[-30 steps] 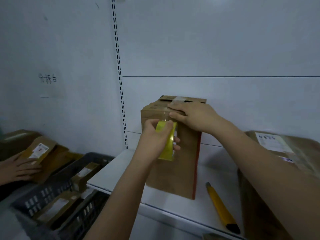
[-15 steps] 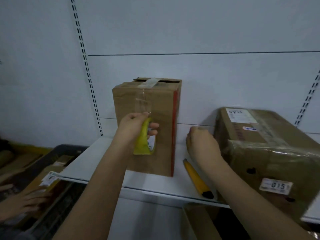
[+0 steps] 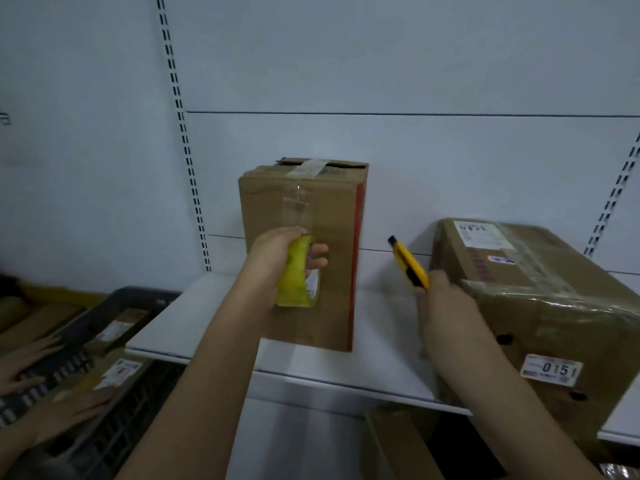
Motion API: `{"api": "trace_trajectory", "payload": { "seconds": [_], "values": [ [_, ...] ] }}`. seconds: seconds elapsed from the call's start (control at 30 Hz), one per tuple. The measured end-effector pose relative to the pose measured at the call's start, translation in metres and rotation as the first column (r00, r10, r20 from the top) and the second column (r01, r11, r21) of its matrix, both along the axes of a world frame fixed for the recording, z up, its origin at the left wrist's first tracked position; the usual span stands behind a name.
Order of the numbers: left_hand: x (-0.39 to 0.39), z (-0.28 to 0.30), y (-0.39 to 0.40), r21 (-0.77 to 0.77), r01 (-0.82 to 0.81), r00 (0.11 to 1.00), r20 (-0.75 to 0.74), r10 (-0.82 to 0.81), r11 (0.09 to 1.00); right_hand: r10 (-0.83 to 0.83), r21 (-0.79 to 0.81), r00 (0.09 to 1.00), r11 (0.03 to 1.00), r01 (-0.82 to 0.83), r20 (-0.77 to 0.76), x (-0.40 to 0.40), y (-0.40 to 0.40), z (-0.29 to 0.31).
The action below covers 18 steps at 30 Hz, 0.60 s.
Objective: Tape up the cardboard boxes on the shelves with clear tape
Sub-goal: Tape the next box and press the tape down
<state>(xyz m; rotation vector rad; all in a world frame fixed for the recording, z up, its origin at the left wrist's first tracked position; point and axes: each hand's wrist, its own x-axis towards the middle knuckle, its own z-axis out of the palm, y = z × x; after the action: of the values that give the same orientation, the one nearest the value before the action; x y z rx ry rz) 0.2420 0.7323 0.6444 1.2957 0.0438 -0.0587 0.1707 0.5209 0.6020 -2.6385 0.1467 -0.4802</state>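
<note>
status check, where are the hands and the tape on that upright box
Left hand grips tape roll, strip run down upright box, uncut. Right hand holds yellow cutter, raised. Nothing between.

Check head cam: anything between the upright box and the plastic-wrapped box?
Only the yellow utility knife, gripped by the right hand above bare white shelf, between upright box and wrapped box.

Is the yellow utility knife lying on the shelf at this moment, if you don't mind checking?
No, the right hand grips the yellow utility knife and holds it raised above the shelf, tip pointing up.
</note>
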Motion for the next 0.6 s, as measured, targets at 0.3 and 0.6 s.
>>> {"api": "trace_trajectory", "payload": {
  "seconds": [0.3, 0.6],
  "values": [
    [-0.002, -0.003, 0.001, 0.012, -0.067, 0.993, 0.101, 0.065, 0.998, 0.528, -0.625, 0.795, 0.737, -0.256, 0.297, 0.021, 0.037, 0.090],
    [-0.004, -0.023, 0.000, 0.036, -0.077, 0.997, 0.008, 0.076, 0.996, 0.453, -0.716, 0.875, 0.668, -0.206, 0.171, 0.045, -0.024, 0.085]
  ]
}}
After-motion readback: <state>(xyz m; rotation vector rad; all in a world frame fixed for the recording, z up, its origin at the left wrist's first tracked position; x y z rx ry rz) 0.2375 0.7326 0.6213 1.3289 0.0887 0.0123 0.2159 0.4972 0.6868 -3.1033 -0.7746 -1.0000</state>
